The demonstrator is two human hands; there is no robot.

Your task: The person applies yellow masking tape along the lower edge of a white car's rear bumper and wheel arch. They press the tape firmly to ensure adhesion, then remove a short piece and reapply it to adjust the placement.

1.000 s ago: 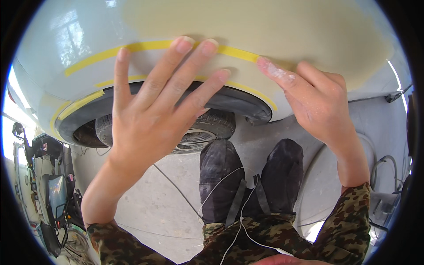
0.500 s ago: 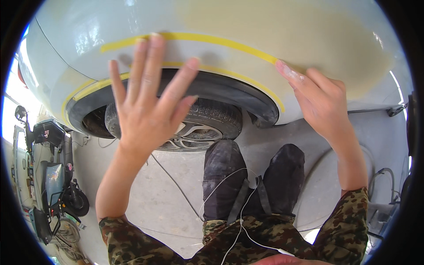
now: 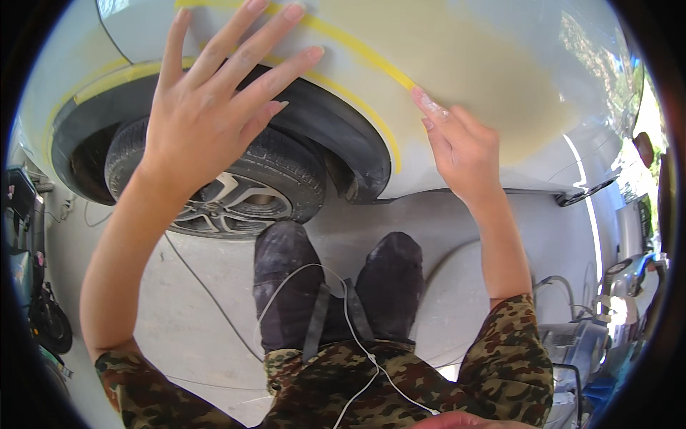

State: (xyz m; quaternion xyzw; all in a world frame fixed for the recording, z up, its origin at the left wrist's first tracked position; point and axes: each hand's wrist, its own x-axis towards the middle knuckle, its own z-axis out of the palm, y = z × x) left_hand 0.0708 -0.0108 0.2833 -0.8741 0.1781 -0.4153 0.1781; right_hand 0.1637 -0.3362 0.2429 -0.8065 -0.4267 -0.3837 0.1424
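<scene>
A strip of yellow masking tape [image 3: 357, 46] arcs across the pale car panel [image 3: 500, 93], which has a beige patch. My left hand [image 3: 204, 114] is spread over the panel above the wheel, its fingertips at the tape and nothing in its grasp. At the tape's right end, my right hand [image 3: 464, 146] has its fingers curled and its whitened index fingertip on the strip. A second, lower yellow strip [image 3: 357, 101] borders the black wheel arch trim [image 3: 364, 146]. Below the arch sits the tyre [image 3: 296, 168], partly hidden by my left arm.
My bent knees [image 3: 286, 250] are close to the wheel. A dark cable [image 3: 207, 286] runs across the grey floor. White earphone cord [image 3: 371, 355] hangs over my lap. A scooter [image 3: 50, 322] stands far left; metal equipment [image 3: 572, 343] is at right.
The view has shifted right, so the car and wheel appear farther left. My left hand remains spread by the tape, and my right hand is still at its end.
</scene>
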